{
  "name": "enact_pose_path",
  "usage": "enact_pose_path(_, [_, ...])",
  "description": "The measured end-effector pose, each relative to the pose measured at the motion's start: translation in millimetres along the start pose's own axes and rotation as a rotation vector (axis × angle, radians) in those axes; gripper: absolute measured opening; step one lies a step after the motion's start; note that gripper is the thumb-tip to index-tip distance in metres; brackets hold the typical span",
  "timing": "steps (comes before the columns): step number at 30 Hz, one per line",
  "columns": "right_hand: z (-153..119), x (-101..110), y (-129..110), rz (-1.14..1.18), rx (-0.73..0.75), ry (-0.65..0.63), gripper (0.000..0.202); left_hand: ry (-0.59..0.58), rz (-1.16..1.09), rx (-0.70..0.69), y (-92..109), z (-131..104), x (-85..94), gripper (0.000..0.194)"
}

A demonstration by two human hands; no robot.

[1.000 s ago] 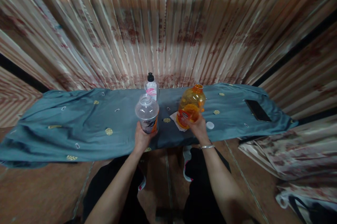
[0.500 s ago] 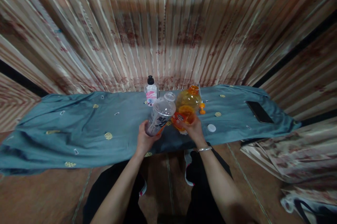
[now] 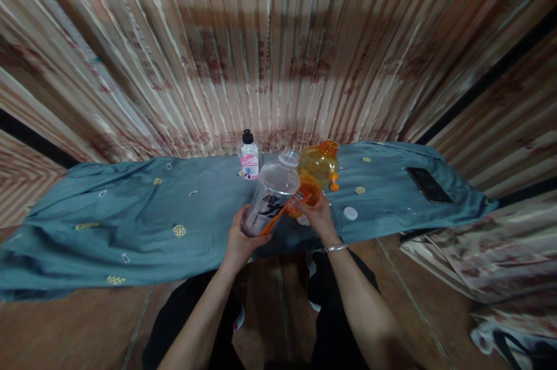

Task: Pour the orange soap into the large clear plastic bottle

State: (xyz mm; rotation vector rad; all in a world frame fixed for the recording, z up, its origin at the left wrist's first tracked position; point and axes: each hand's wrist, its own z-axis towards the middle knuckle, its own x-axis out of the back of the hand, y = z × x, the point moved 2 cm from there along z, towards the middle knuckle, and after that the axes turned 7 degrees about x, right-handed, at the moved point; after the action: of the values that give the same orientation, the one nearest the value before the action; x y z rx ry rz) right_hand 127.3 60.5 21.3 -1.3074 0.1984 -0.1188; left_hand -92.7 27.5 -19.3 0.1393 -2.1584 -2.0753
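Note:
My left hand (image 3: pixel 243 239) is wrapped round the lower part of a clear plastic bottle (image 3: pixel 272 190) with dark lettering, open at the top and leaning to the right. My right hand (image 3: pixel 319 216) grips an orange bottle (image 3: pixel 317 170) with a red-orange label, its open neck tilted up and to the right. The two bottles are side by side, their edges overlapping in view. Behind the clear one stands a small bottle (image 3: pixel 249 161) with a black cap and pink label. An orange pump top (image 3: pixel 333 182) lies beside the orange bottle.
A blue-green cloth (image 3: pixel 143 207) with yellow patterns covers the narrow table. A white round cap (image 3: pixel 350 213) lies right of my right hand, and a black phone (image 3: pixel 429 185) farther right. Striped curtains (image 3: pixel 261 57) hang behind the table and at both sides.
The clear bottle has moved slightly right and tilted more to the right in my left hand. The orange bottle also leans farther right. Both hands keep their grip.

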Motion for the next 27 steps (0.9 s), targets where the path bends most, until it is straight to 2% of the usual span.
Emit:
enact_pose_path(6, [-3, 6, -16, 0.040, 0.029, 0.111, 0.060, -0.072, -0.130, 0.058, 24, -10, -5.7, 0.092])
enact_pose_path(14, [8, 15, -22, 0.090, 0.048, 0.139, 0.064, -0.178, -0.344, 0.142, 43, -8, -9.1, 0.076])
enact_pose_path(22, [23, 25, -38, -0.028, 0.082, 0.116, 0.060, -0.229, -0.529, 0.202, 43, -2, -15.3, 0.077])
enact_pose_path(27, [25, 22, -47, -0.024, 0.078, 0.111, 0.060, -0.269, -0.587, 0.261, 46, -4, -13.9, 0.063])
